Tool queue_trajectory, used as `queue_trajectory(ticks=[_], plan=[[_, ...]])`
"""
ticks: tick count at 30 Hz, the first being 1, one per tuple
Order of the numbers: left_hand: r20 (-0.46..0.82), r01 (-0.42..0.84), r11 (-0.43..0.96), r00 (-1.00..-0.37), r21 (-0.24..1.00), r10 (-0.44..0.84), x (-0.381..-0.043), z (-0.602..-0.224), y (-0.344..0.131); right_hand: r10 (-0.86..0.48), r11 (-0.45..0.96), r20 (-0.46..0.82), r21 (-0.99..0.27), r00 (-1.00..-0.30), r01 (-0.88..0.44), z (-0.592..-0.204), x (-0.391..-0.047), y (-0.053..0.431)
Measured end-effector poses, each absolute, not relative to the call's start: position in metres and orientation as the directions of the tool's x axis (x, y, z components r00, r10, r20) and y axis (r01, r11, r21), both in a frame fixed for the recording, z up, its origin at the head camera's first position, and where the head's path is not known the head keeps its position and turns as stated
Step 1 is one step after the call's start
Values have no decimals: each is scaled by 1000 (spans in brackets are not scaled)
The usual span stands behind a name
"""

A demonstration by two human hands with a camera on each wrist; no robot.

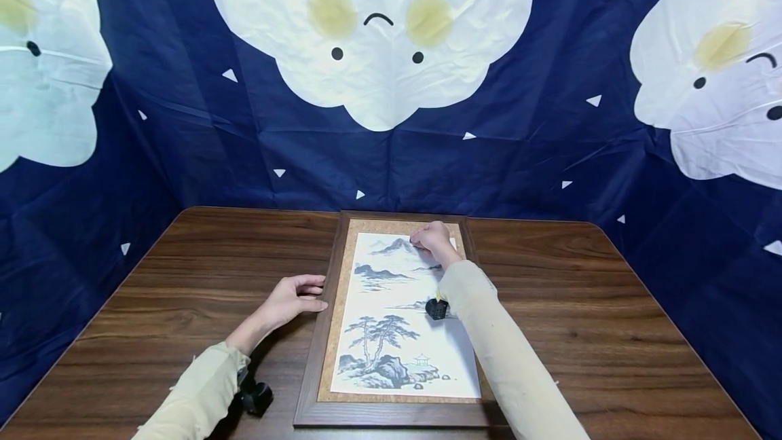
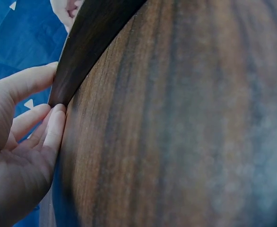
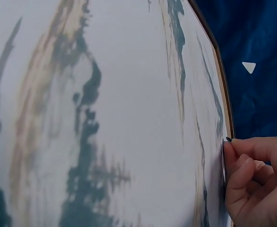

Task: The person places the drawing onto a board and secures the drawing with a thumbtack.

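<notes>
A sheet of paper (image 1: 391, 297) printed with an ink landscape of mountains, pines and a pavilion lies on a cork board (image 1: 391, 225) with a brown wooden frame (image 1: 310, 365). My right hand (image 1: 435, 240) is over the paper's top edge. Between thumb and forefinger it pinches a small dark pin (image 3: 229, 139), mostly hidden by the fingertips; the other fingers are curled in. At the frame's left side rests my left hand (image 1: 293, 301), fairly straight fingers and thumb touching the outer edge. Seen from the left wrist, the fingertips (image 2: 58, 109) meet the frame beside the table.
The board lies on a dark wood-grain table (image 1: 562, 290), its top end close to the far edge. Behind hangs a navy cloth (image 1: 379, 161) with white clouds and small triangles. My right forearm (image 1: 507, 345) crosses over the right side of paper and frame.
</notes>
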State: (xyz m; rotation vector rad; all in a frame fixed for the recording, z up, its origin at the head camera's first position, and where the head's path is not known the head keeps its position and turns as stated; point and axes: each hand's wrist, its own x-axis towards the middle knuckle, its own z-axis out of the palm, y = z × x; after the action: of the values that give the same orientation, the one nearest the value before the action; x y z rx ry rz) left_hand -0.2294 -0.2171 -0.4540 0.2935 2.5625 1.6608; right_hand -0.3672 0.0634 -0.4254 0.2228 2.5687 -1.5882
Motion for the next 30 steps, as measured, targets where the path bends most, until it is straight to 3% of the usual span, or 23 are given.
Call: queue_trajectory(ticks=[14, 22, 30], plan=[[44, 117, 371, -979, 921, 198, -227, -452, -215, 125, 413, -156, -890, -980, 195, -423, -366, 63], [45, 117, 373, -980, 920, 196, -229, -453, -215, 95, 380, -174, -903, -980, 198, -423, -367, 64], [46, 118, 387, -981, 915, 189, -229, -455, -217, 47, 483, -191, -855, -980, 190, -422, -366, 61]])
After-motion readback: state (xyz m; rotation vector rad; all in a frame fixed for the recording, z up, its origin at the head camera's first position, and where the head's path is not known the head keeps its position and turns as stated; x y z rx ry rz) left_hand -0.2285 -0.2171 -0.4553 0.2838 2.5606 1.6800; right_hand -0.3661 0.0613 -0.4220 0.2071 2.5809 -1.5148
